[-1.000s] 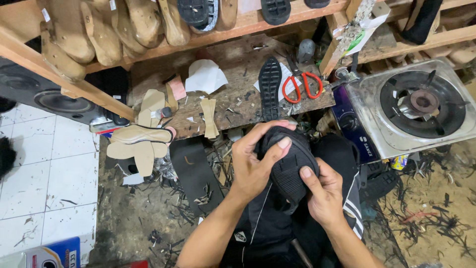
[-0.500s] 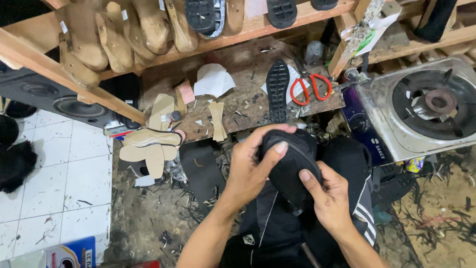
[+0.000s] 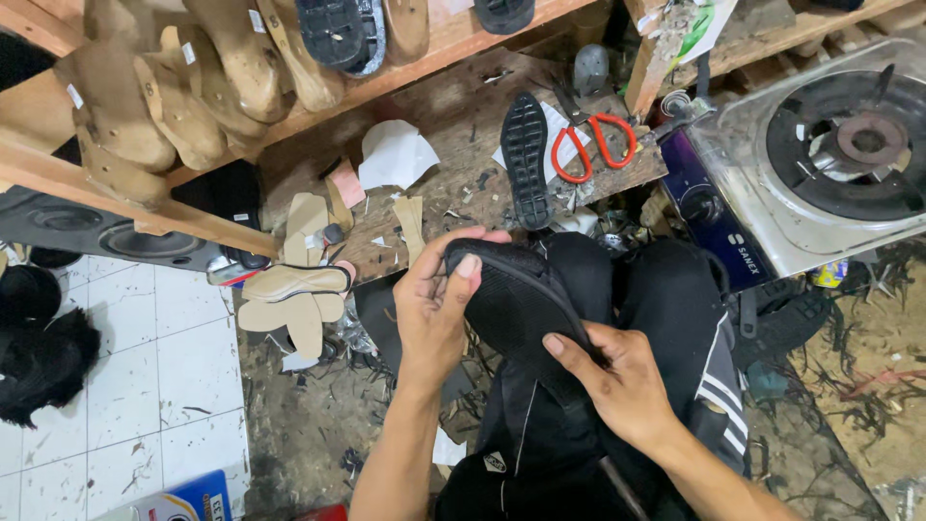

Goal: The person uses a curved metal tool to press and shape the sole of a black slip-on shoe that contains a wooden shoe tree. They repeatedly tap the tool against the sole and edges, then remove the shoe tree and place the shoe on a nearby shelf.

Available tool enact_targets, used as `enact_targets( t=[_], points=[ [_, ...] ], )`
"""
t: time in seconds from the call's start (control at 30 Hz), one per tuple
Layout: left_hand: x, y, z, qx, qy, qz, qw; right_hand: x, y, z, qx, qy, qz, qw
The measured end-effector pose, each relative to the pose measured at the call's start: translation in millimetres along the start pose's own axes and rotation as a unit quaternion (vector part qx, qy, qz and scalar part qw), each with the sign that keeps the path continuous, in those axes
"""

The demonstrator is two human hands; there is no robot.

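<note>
In the head view, a black shoe sole (image 3: 516, 309) is held over the lap, above the black trousers (image 3: 666, 318). It is gripped at its rounded end by the left hand (image 3: 436, 304), thumb pressed on the rim, and clasped along its lower edge by the right hand (image 3: 617, 381). The sole could slip toward the littered floor (image 3: 289, 434) if either clasp slackened, since only its edges are held. A fine mesh texture and a raised rim are shown. Red-handled scissors (image 3: 598, 145) and a gas stove (image 3: 830, 154) lie nearby.
</note>
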State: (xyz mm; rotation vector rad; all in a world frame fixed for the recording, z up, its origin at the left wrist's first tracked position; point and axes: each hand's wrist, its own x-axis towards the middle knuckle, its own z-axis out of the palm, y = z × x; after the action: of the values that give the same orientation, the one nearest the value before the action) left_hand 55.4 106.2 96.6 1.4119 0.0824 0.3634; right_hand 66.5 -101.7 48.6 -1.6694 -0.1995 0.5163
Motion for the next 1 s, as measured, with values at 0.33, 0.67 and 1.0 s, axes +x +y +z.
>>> enact_targets(
  t=[0.33,0.67,1.0],
  points=[
    [0.0,1.4,-0.3,-0.022,0.004,-0.014,1.000,18.9,6.6,-0.5,-0.004,-0.015,-0.036,0.999],
    [-2.7,5.4,-1.1,0.073,0.000,-0.055,0.996,11.9,-11.2,6.7,-0.005,0.008,-0.120,0.993],
    [-4.0,2.3,-8.8,0.111,0.010,-0.046,0.993,24.1,-4.0,9.4,-0.002,-0.012,-0.066,0.998]
  ],
)
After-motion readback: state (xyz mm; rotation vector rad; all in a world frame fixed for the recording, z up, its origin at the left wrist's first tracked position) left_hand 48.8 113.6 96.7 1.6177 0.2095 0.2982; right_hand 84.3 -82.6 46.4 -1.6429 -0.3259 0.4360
